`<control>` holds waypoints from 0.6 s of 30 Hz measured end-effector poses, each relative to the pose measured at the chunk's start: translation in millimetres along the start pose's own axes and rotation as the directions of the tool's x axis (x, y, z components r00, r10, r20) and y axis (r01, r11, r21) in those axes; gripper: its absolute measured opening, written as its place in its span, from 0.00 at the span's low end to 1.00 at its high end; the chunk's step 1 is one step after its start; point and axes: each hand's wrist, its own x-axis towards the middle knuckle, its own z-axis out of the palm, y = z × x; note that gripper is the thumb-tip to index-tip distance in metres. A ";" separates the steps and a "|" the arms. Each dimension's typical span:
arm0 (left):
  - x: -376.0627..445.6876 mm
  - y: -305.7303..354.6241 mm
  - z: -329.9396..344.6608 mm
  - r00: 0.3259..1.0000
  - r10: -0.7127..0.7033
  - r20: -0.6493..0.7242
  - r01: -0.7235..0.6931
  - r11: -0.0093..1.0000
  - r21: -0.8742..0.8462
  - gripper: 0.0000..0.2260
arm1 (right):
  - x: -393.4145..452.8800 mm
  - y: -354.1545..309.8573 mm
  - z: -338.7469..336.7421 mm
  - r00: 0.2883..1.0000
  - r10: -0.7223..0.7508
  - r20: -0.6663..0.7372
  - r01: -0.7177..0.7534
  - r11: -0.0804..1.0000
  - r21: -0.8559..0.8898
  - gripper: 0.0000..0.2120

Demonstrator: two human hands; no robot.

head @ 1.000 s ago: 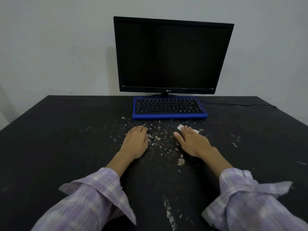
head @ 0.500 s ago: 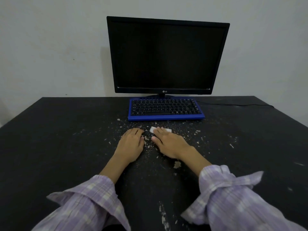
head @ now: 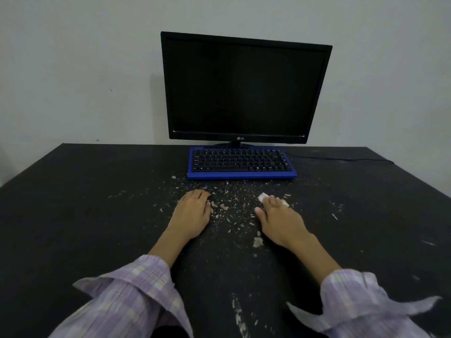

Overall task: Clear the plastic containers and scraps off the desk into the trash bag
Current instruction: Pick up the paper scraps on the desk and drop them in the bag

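On the black desk (head: 85, 215), seen from the head camera, both hands lie palm down in a field of pale scraps (head: 229, 206), just in front of the blue keyboard (head: 240, 163). Left hand (head: 192, 213) sits flat, fingers together and reaching toward the keyboard, holding nothing, its fingertips touching the edge of the crumb scatter. Right hand (head: 280, 220) is well apart from it, and look at that: its straight fingers press down on a small white wad (head: 263, 197), maybe tissue or cloth, though which one I cannot tell. One corner of the wad peeks out past the fingertips on the left and another bit shows on the right. The thumb is spread out to the side, resting on the desk.

Between the two hands the scraps are thickest, fine flecks mixed with a few larger flakes. A bigger pale flake (head: 257, 242) lies just beside the right wrist. A streak of dusty residue (head: 238, 313) runs along the near edge between the two plaid sleeves (head: 136, 296). More stray flecks trail off to the right.

Behind the keyboard stands a dark monitor (head: 245, 89), screen off, close to the pale wall (head: 80, 69). A thin black cable (head: 341, 159) runs off to the right along the back of the desk.
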 end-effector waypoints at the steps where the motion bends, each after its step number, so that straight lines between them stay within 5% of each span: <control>1: 0.0 0.1 -0.1 1.000 -0.002 -0.001 0.002 1.000 0.000 0.17 | -2.9 -6.5 1.9 0.999 -0.033 -0.011 0.033 0.999 -0.003 0.28; 11: -6.6 2.2 -10.2 0.993 -0.023 0.116 0.024 1.000 -0.003 0.19 | -22.5 -46.1 1.9 0.934 -0.358 -0.005 0.356 0.926 0.128 0.22; 18: -23.0 3.7 -24.0 0.987 0.021 0.162 0.005 0.987 -0.159 0.14 | -46.0 -36.5 -11.5 0.941 -0.327 -0.086 0.337 0.888 0.312 0.14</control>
